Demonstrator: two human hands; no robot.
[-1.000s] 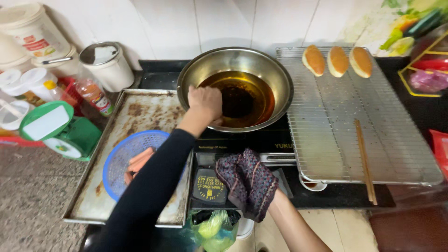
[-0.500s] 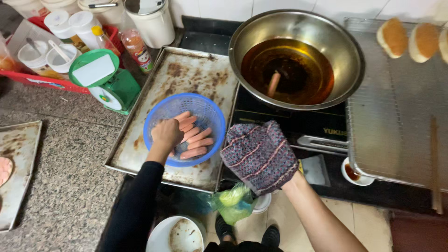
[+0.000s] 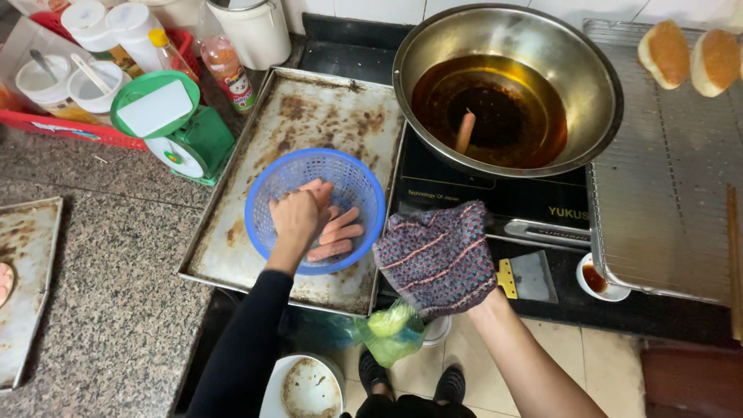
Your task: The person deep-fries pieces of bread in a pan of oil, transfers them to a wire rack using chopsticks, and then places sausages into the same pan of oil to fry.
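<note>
Head view: left hand (image 3: 298, 217) down in round blue plastic mesh basket (image 3: 316, 209), fingers curled onto pink raw sausages (image 3: 334, 236), looks like grabbing one, grip partly hidden tbh. Basket sits on stained metal baking tray (image 3: 298, 139), just left of big steel wok of dark oil (image 3: 507, 89), so short reach. One sausage (image 3: 464, 131) already in oil. Right hand (image 3: 437, 259) in knitted patterned mitt, held flat near stove edge, holding nothing, probably guarding against heat.
</note>
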